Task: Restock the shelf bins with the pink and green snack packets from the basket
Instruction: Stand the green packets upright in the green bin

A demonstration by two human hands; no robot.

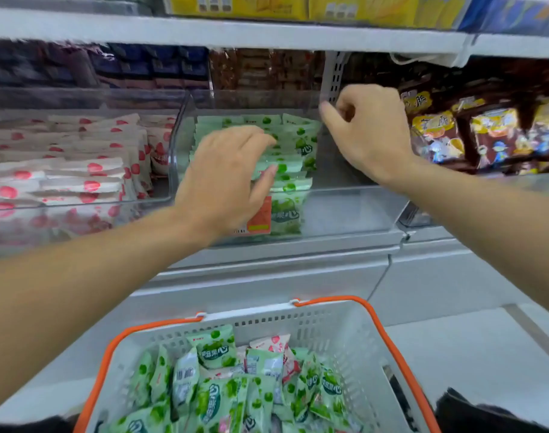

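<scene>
Two bare hands reach into a clear bin (335,210) at the centre of the frame. The left hand (226,179) hovers over the row of green packets (290,151) standing in that bin, its fingers loosely bent and spread with the thumb apart; it is over or touching the packets, but whether it holds one cannot be told. The right hand (367,129), at the upper right of centre, has its fingers curled at the far right corner of the bin, by a white perforated upright (334,76); whether they pinch the clear wall or anything else cannot be told, as the fingertips are blurred.

To the left, a second clear bin (79,207) holds stacked pink packets (79,170), white with red spots. An orange price tag (260,218) shows on the front of the green bin.

At the bottom centre sits a white basket (298,323) with orange handles (382,332), filled mostly with loose green packets (223,398) and a few pink ones (271,342) near its far side.

At the right of the frame, brown snack bags (485,132) lie on the shelf. Above, on the upper shelf (235,32), stand yellow boxes (242,6).
</scene>
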